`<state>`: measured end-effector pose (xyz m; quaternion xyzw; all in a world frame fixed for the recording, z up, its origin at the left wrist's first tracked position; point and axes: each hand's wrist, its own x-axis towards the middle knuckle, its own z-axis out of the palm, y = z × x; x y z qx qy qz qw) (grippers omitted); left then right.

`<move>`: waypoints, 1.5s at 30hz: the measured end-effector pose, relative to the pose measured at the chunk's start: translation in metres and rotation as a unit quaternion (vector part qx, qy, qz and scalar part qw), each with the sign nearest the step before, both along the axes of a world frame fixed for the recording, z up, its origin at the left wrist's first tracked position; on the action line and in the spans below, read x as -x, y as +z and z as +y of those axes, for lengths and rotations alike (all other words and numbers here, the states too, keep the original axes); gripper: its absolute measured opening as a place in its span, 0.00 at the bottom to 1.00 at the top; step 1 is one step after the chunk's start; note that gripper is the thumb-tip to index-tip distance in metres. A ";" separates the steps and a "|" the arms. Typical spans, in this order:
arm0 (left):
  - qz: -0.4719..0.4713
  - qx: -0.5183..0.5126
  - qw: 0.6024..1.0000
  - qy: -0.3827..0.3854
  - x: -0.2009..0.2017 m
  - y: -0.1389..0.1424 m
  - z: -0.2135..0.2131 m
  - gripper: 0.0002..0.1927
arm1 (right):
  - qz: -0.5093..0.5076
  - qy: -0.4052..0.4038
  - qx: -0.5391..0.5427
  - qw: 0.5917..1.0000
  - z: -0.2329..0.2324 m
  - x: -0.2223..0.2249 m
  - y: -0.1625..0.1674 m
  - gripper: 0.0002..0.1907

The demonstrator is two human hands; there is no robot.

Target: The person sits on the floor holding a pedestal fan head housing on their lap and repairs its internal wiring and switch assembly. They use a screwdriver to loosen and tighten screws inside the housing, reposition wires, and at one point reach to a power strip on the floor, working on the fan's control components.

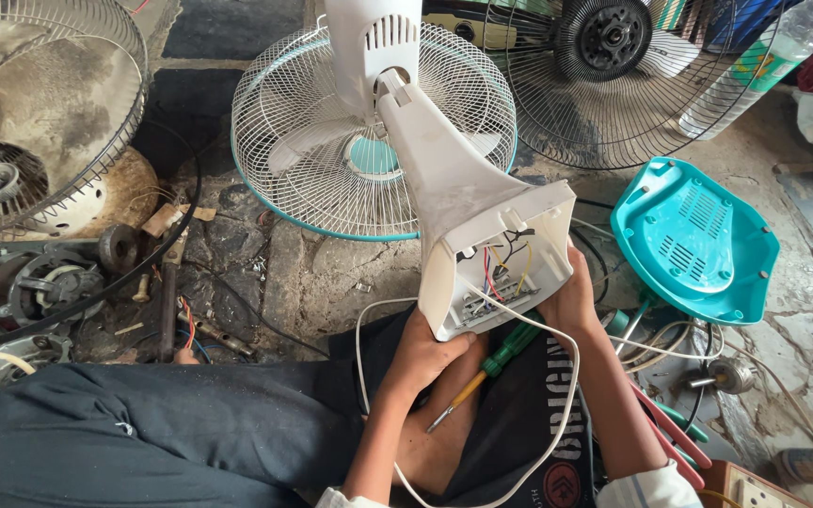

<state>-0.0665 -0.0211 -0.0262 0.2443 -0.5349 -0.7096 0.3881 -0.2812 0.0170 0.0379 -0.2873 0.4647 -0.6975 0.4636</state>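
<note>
Your left hand (422,356) grips the open fan base (496,254) and a green screwdriver (486,369); your right hand (571,299) clasps its opposite side.

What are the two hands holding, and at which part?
Both hands, left hand and right hand, hold the white fan stand by its open lower end, one on each side.

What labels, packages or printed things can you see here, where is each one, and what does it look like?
Plastic bottle: top right, lying tilted, clear with a green and yellow label band.
Black shirt: bottom centre, on the person's lap side, pale lettering and a round red emblem.
No screens or signs in view.
</note>
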 end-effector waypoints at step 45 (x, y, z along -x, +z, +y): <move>0.026 0.022 0.992 -0.120 -0.004 0.009 -0.021 0.40 | -0.091 -0.037 0.006 0.995 -0.005 -0.011 0.013 0.22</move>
